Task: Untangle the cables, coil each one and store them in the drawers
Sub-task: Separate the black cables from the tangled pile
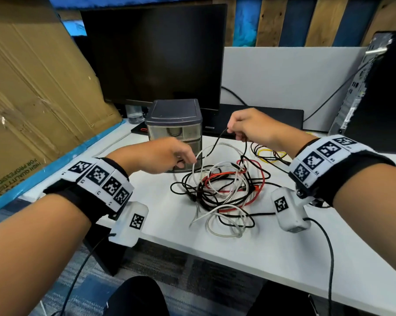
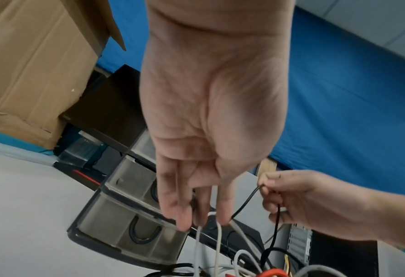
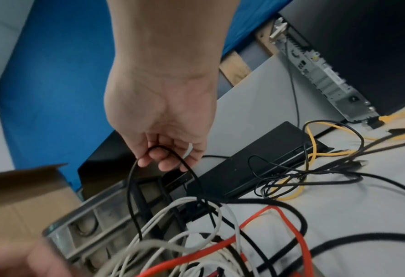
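— Both grips are busy, seen from the head: our right hand (image 1: 244, 126) pinches a loop of the black cable (image 1: 217, 142) and lifts it above the tangle (image 1: 222, 190), while our left hand (image 1: 167, 156) pinches a white cable (image 1: 198, 156) at its raised bend. The whole knot of black, white and red leads lies on the desk (image 1: 272, 247), just in front of the drawer unit (image 1: 176, 131).

— From the left wrist?

— Our fingers (image 2: 182, 215) close on the white strands (image 2: 218, 243) where they rise from the pile, and the drawer fronts (image 2: 130, 230) sit right behind them, shut as far as we can tell.

— And the right wrist?

— Our fingertips (image 3: 158, 159) curl around the black loop (image 3: 173, 155), which droops back down into the white and red (image 3: 291, 234) leads.

— How will they handle?

— Light and limp, we judge, with smooth jackets that slide over each other but snag at the plugs. We had better hold near a free end and feed it through gently; hard pulling on a mid-span loop would likely tighten the knot.
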Demonstrator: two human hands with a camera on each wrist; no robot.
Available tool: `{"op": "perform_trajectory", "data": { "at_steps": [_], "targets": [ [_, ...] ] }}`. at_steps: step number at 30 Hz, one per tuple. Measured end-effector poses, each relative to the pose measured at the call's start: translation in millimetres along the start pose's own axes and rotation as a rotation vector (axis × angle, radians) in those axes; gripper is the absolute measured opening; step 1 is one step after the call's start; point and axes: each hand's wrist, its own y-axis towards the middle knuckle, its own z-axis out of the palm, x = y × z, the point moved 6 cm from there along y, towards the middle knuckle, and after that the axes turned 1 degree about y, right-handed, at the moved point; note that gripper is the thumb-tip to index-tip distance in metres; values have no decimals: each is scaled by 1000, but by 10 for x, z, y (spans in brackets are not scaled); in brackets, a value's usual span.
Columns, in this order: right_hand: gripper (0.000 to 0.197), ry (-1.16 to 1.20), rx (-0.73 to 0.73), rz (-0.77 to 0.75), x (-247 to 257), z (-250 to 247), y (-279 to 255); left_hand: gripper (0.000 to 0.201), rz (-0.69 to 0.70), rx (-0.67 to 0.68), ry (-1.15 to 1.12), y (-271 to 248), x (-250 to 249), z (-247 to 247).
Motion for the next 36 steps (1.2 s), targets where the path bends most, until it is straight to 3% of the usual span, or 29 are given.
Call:
{"op": "perform_trajectory", "data": {
  "at_steps": [2, 5, 6, 8, 11, 13, 15, 19, 22, 25, 29, 32, 36],
  "targets": [
    [26, 249, -33, 44, -1, -58, -44, 47, 11, 30, 2, 10, -55, 11],
    [27, 560, -17, 107, 30, -83, -125, 19, -11, -123, -97, 75, -172, -80],
    [28, 586, 19, 113, 44, -77, -142, 11, 1, -183, -131, 115, -222, -108],
    [31, 494, 124, 64, 126, -41, -183, 22, 60, -259, -155, 199, -352, -129],
    [26, 368, 220, -83, 293, -2, -228, 25, 158, -236, -31, 341, -547, -42],
    [26, 474, 165, -129, 351, -70, -229, 14, 122, -181, -4, 402, -536, 51],
    [25, 669, 72, -129, 346, -202, -220, 27, 44, -139, -5, 423, -432, 121],
    [27, 893, -100, -18, 139, -415, -205, 34, 26, -253, -70, 345, -321, 34],
    [30, 598, -288, 120, -115, -459, -180, 39, 97, -355, -25, 281, -446, -151],
    [31, 266, -366, 102, -203, -424, -187, 40, 137, -455, 85, 295, -610, -393],
    [28, 146, -391, 21, -231, -344, -258, 41, 192, -644, -49, 258, -758, -721],
    [22, -81, -310, -25, -181, -273, -307, 41, 206, -755, -159, 167, -841, -883],
    [21, -307, -244, -86, -144, -236, -337, 40, 160, -723, -153, 152, -857, -899]
  ]
}}
